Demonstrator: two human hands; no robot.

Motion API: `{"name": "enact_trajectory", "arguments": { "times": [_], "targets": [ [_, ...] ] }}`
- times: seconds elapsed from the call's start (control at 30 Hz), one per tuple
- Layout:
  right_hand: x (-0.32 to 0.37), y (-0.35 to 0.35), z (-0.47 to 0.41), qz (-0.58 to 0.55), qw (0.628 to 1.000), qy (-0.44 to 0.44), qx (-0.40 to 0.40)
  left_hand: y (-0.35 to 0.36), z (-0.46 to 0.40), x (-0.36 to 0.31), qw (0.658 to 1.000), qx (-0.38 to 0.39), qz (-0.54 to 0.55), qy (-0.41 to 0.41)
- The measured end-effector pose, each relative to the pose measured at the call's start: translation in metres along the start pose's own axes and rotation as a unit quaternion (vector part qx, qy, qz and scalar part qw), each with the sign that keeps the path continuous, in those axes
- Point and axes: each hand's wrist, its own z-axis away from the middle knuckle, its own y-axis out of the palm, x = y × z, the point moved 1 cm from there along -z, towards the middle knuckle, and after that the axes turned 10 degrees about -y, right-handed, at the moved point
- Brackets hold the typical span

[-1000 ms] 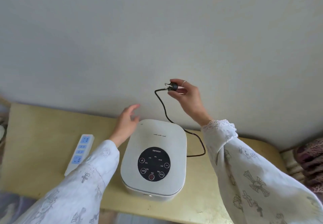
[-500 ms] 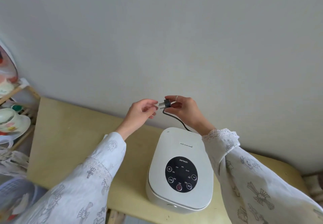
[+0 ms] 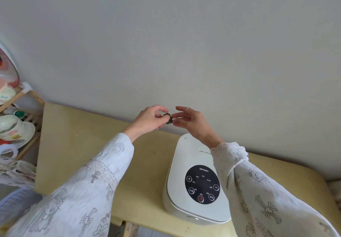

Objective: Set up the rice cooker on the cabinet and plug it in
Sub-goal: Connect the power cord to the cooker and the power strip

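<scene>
The white rice cooker (image 3: 186, 164) with a round black control panel sits on the pale yellow cabinet top (image 3: 73, 144), towards its right side. Above the cooker's back left corner, close to the wall, both hands meet at the small black plug (image 3: 168, 118). My left hand (image 3: 147, 121) pinches the plug between thumb and fingers. My right hand (image 3: 191, 124), with a ring on one finger, has its fingers stretched and apart, the tips just touching the plug's right side. The cord is hidden behind my right hand and sleeve.
A wooden rack (image 3: 31, 98) with bowls and cups (image 3: 16, 129) stands left of the cabinet. A lavender plastic basket (image 3: 14, 205) sits low at the left. A plain grey wall (image 3: 184, 42) rises directly behind the cabinet. My left sleeve covers part of the cabinet top.
My right hand brought the plug leftwards and lower, my left hand rose to meet it and closed on it, and the right fingers loosened. The view shifted left; the power strip is now hidden.
</scene>
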Motion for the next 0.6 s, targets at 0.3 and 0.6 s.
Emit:
{"name": "enact_trajectory", "arguments": {
  "times": [0.3,0.6],
  "targets": [
    [-0.066,-0.043,0.000,0.450,0.872,0.184,0.052,-0.007,-0.020,0.030,0.994,-0.045,0.075,-0.073],
    [-0.119,-0.026,-0.001,0.513,0.842,0.156,0.054,-0.011,-0.022,0.071,0.993,-0.063,0.044,-0.086]
  ]
}}
